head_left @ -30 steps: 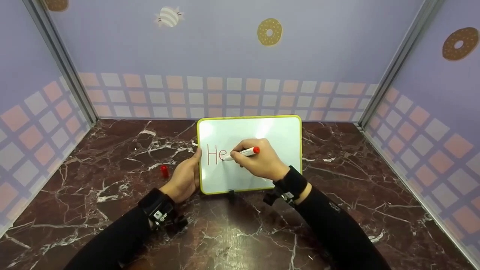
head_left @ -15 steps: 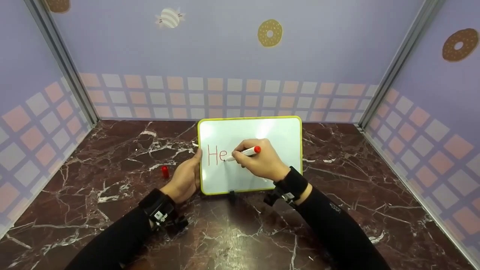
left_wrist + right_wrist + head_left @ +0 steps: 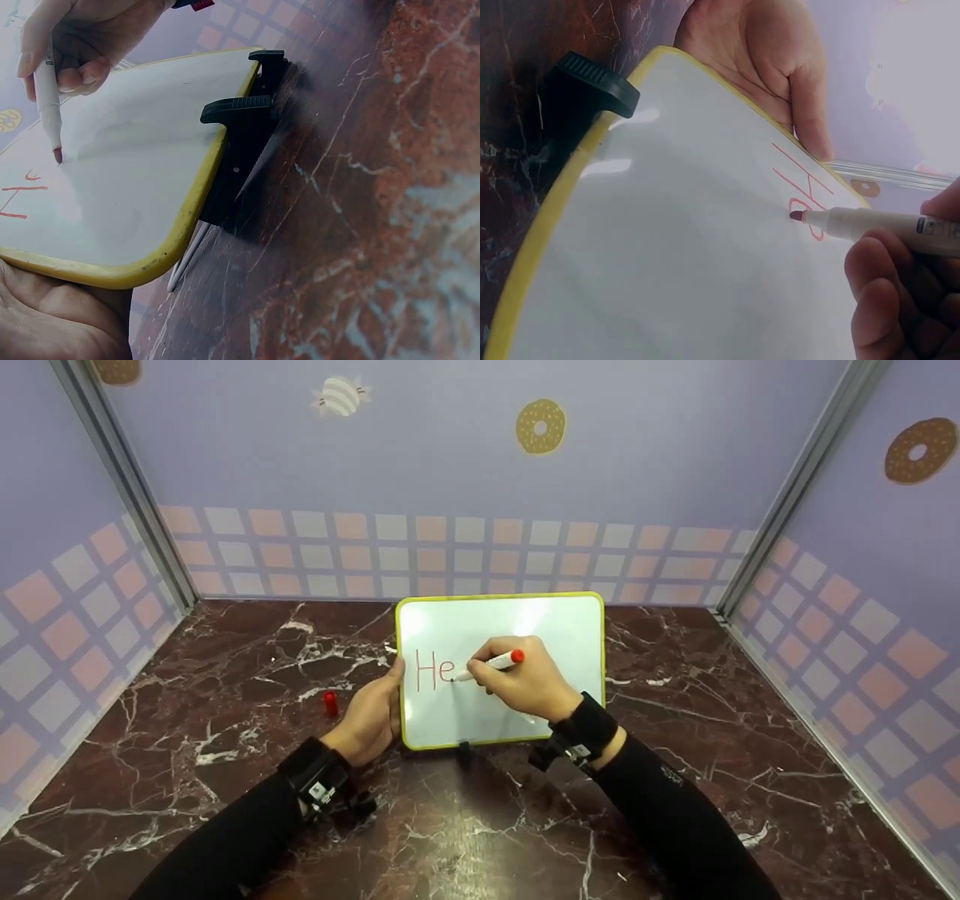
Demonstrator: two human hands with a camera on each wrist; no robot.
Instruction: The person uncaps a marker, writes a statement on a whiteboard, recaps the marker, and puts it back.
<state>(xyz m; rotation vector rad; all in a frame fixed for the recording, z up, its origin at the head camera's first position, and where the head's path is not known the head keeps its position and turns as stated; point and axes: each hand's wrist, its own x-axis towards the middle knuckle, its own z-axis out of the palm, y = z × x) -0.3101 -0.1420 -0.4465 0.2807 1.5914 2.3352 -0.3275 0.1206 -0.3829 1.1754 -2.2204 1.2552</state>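
Observation:
A whiteboard (image 3: 442, 720) with a yellow frame leans on a black stand (image 3: 244, 161), whose clips catch its lower edge. Red letters "He" (image 3: 425, 669) are written on its left part. My right hand (image 3: 523, 679) pinches a white marker (image 3: 499, 661) with a red end, its bare tip by the tail of the "e". Seen from the right wrist, the marker's tip (image 3: 798, 216) is right at the board's surface. My left hand (image 3: 367, 721) grips the board's left edge, thumb along the frame and fingers hidden behind the board.
A red marker cap (image 3: 331, 703) stands on the dark marbled table (image 3: 480, 847), left of my left hand. Behind the table rises a lilac wall (image 3: 450, 457) with a checked band, and side walls close in left and right.
My right hand and the marker have shifted slightly to the right, and the tip has moved along the end of the "e". The left hand and board have stayed put.

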